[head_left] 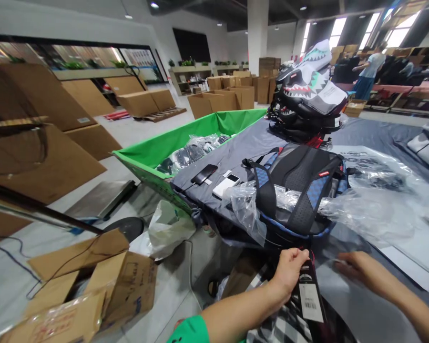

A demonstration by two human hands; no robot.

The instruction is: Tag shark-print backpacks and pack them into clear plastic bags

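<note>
I'm viewing a backpack (300,166) lying on the table (364,126), a phone (205,174) resting to its left, piled bags (300,85) sitting behind.

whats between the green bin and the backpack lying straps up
In the head view: a black phone, a white gadget, small white slips and clear plastic, on grey cloth.

Just beyond the left hand (289,269), the backpack (291,169) is black with blue checkered strap panels (261,176) and a red label (323,174); the hang tag (307,289) below that hand is black, its barcode sticker (310,305) white. Farther from the hand, shark-mouth backpacks (309,90) mix white, black, green and red on a grey tablecloth (236,162).
</note>
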